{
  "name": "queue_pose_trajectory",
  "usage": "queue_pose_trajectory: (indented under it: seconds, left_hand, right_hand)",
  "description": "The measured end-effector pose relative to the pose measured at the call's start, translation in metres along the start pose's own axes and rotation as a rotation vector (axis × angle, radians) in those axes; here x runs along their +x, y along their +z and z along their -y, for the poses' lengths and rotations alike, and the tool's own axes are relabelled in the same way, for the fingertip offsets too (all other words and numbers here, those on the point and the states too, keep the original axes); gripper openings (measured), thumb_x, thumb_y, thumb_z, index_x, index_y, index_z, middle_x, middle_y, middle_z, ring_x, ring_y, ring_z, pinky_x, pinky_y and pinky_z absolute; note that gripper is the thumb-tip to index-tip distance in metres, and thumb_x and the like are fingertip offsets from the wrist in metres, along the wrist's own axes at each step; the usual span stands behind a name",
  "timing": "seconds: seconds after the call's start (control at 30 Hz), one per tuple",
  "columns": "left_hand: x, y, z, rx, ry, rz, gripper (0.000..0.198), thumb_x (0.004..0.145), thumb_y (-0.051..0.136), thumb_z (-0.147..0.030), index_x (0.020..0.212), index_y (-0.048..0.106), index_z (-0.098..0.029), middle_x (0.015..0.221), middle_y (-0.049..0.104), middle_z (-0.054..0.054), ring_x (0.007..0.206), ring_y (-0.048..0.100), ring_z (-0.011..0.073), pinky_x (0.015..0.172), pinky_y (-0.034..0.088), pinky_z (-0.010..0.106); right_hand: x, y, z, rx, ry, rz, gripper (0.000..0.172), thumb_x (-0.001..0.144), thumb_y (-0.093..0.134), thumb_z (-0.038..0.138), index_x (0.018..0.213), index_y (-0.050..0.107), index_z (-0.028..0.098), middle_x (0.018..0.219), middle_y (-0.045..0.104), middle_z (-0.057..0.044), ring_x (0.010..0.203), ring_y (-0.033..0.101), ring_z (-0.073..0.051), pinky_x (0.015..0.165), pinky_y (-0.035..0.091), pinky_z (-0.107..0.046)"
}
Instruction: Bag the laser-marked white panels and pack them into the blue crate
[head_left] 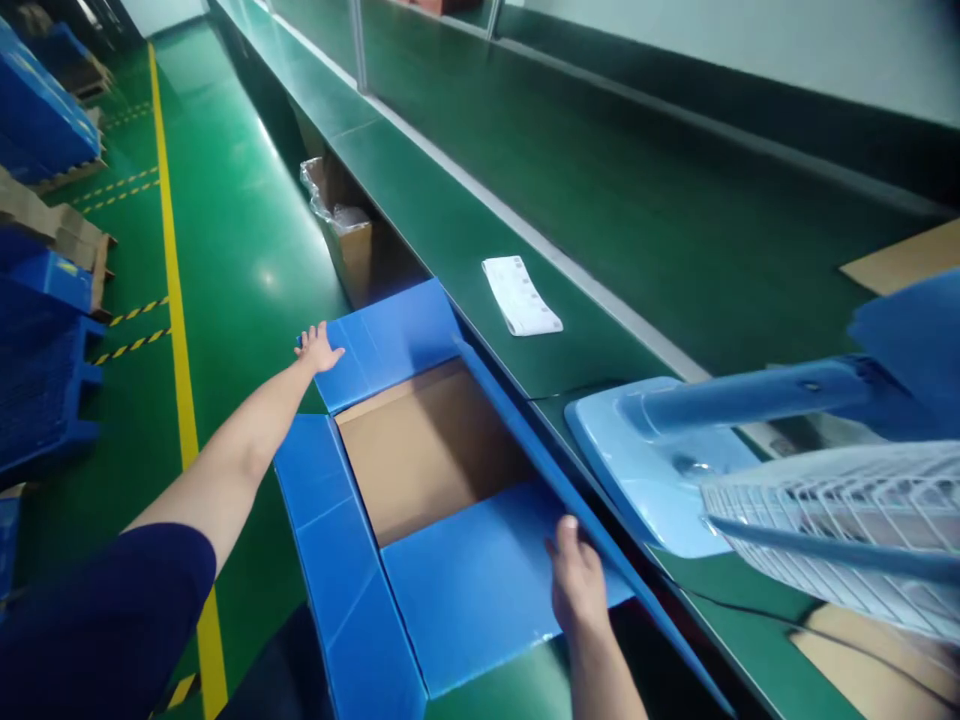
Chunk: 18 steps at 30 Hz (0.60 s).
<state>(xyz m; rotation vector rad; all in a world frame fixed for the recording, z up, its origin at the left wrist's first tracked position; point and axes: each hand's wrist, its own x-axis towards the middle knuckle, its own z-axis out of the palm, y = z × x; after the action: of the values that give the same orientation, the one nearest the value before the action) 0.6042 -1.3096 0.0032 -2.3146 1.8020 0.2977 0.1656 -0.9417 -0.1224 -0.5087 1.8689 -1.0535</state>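
Observation:
A blue cardboard box (450, 600) stands open beside the green bench, its flaps folded outward and its bare brown inside showing. My left hand (319, 350) rests on the outer corner of the far flap, fingers spread. At the near right, my right hand (577, 575) is at the long flap along the bench, its thumb on top and its other fingers mostly hidden behind the hand. The near flap lies just beside and below it.
On the green bench (420, 190) lie a folded white paper (520, 296) and a blue fan (660, 450) with a trailing cable. A lined carton (352, 250) stands under the bench. Blue pallets (45, 370) stand at the left beyond a yellow floor line (176, 330).

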Motion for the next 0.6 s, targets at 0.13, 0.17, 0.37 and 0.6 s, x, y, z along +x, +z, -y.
queue_pose_trajectory:
  seconds: [0.13, 0.17, 0.37, 0.6]
  left_hand:
    - [0.005, -0.027, 0.008, 0.136, 0.121, -0.076, 0.073, 0.107, 0.056, -0.058, 0.167, 0.044, -0.017, 0.17, 0.047, 0.028, 0.158, 0.04, 0.0457, 0.126, 0.038, 0.061]
    - [0.001, -0.036, 0.009, 0.164, 0.156, -0.054, 0.069, 0.107, 0.057, -0.06, 0.16, 0.052, -0.018, 0.165, 0.053, 0.027, 0.155, 0.046, 0.0449, 0.124, 0.042, 0.058]
    - [-0.07, -0.054, 0.011, 0.312, 0.397, 0.251, 0.051, 0.104, 0.055, -0.063, 0.126, 0.075, -0.023, 0.134, 0.079, 0.02, 0.128, 0.073, 0.0421, 0.106, 0.058, 0.052]
    - [-0.197, 0.063, -0.02, 0.311, 0.677, 0.7, 0.085, 0.083, 0.081, -0.039, 0.159, 0.055, -0.013, 0.141, 0.074, 0.034, 0.131, 0.074, 0.0492, 0.106, 0.061, 0.06]
  right_hand:
    - [0.016, -0.012, 0.072, 0.409, -0.007, -0.084, 0.068, 0.104, 0.045, 0.082, 0.146, 0.055, 0.028, 0.178, 0.041, -0.016, 0.16, 0.052, -0.034, 0.132, 0.045, -0.064]
    - [0.019, -0.012, 0.088, 0.482, -0.02, -0.06, 0.058, 0.106, 0.047, 0.075, 0.138, 0.058, 0.028, 0.174, 0.044, -0.017, 0.157, 0.055, -0.033, 0.132, 0.044, -0.064]
    - [0.018, 0.008, 0.151, 0.8, -0.11, 0.081, 0.016, 0.099, 0.058, 0.034, 0.108, 0.069, 0.027, 0.162, 0.06, -0.016, 0.156, 0.057, -0.025, 0.137, 0.038, -0.055]
    - [0.029, 0.024, 0.148, 0.776, -0.112, 0.052, 0.029, 0.097, 0.058, 0.04, 0.122, 0.071, 0.031, 0.175, 0.051, -0.008, 0.158, 0.055, -0.022, 0.136, 0.04, -0.05]
